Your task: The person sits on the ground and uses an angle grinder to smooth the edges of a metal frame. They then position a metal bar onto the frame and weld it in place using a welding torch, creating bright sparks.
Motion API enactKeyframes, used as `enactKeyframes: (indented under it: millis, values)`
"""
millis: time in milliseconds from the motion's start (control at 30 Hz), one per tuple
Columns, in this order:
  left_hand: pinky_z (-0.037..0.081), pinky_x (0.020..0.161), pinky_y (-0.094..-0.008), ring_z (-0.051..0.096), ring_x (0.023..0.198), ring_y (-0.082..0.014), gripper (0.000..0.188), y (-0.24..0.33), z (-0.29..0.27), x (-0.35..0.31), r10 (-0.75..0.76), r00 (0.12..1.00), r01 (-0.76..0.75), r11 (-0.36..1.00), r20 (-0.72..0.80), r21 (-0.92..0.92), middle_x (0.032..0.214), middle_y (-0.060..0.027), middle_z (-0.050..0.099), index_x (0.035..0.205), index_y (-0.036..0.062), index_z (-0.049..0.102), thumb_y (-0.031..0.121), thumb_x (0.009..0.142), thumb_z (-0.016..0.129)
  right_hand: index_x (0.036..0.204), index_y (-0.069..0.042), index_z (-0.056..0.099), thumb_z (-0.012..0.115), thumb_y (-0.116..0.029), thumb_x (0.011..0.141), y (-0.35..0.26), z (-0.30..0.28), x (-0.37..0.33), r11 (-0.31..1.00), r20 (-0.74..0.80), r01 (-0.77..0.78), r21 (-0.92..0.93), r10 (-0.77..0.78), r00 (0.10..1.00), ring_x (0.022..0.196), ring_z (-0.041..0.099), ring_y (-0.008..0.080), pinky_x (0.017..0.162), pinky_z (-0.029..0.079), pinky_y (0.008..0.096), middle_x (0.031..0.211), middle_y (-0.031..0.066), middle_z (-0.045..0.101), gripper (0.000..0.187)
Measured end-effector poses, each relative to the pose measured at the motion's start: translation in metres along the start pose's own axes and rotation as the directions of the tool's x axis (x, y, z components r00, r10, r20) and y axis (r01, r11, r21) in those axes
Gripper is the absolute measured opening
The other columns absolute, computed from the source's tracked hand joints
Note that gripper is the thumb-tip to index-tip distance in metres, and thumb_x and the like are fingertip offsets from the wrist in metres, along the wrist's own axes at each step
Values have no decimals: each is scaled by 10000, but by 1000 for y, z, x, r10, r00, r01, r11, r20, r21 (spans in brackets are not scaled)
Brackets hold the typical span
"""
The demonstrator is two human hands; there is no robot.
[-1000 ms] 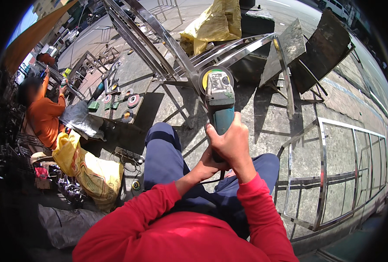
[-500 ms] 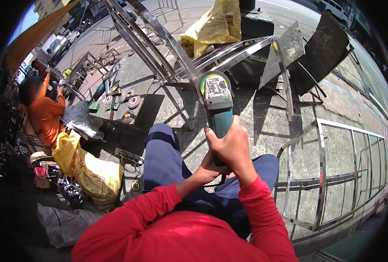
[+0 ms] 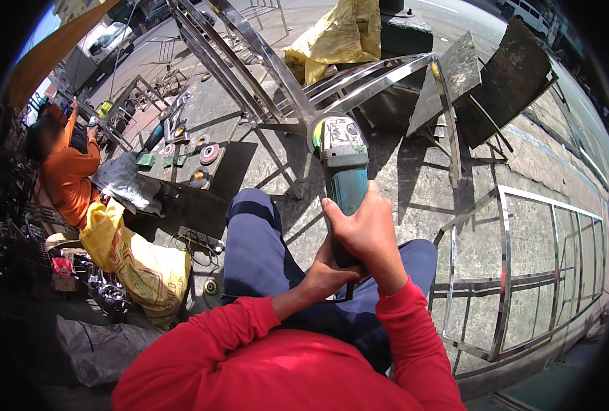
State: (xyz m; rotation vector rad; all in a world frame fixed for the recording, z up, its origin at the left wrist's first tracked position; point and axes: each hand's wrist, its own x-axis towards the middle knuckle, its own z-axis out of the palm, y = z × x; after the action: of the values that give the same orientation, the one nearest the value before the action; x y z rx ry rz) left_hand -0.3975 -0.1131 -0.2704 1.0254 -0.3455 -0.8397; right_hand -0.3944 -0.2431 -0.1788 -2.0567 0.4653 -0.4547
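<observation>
Bare hands on the angle grinder [image 3: 349, 188], its disc [image 3: 316, 135] up against the corner of the shiny metal frame [image 3: 275, 74].
From where I stand, the right hand [image 3: 367, 229] is wrapped round the grinder's body and the left hand [image 3: 328, 270] closes on its rear end, beneath the right. The tool points away from the person, above the gap between the knees; whether the disc actually touches the metal I can't tell. A snag in that corner could, I think, kick the grinder back toward those knees (no gloves on either hand, I notice). The yellow sack [image 3: 342, 38] just behind the frame might scorch if sparks flew, and the cord [image 3: 349, 293] near the lap could catch on a leg.
</observation>
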Motion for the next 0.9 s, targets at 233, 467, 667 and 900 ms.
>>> enactKeyframes:
  millis: [233, 467, 667, 900]
  values:
    - [531, 646, -296, 637, 821, -144, 840, 13, 13, -4, -11, 1000, 12, 1000, -16, 26, 1031, -71, 597, 1416, 84, 288, -47, 743, 774, 932, 180, 496, 764, -338, 762, -7, -4, -1, 1000, -4, -9, 22, 9, 1000, 764, 671, 494, 655, 549, 490, 750, 365, 627, 608]
    - [554, 600, -325, 666, 712, -190, 657, 23, 18, -6, -5, 1000, 5, 1000, -29, 2, 885, -109, 645, 1263, 40, 383, -44, 734, 764, 956, 169, 501, 768, -322, 759, -10, -3, -1, 997, 10, -71, 20, 70, 997, 770, 675, 487, 666, 549, 481, 761, 354, 634, 594]
    - [555, 595, -325, 666, 696, -192, 616, 22, 20, -7, -14, 999, 18, 996, -47, 86, 876, -113, 647, 1232, 30, 401, -47, 732, 752, 957, 169, 499, 764, -324, 761, -9, -3, -4, 999, -6, -44, 15, 45, 999, 778, 676, 486, 663, 545, 485, 760, 358, 631, 593]
    - [552, 603, -318, 665, 705, -187, 579, 26, 21, -11, 4, 999, -2, 997, -32, 73, 839, -102, 642, 1207, 21, 412, -27, 744, 756, 954, 177, 487, 759, -340, 763, -12, -2, -7, 999, -13, -28, 19, 28, 1000, 766, 666, 495, 655, 543, 491, 750, 361, 625, 615]
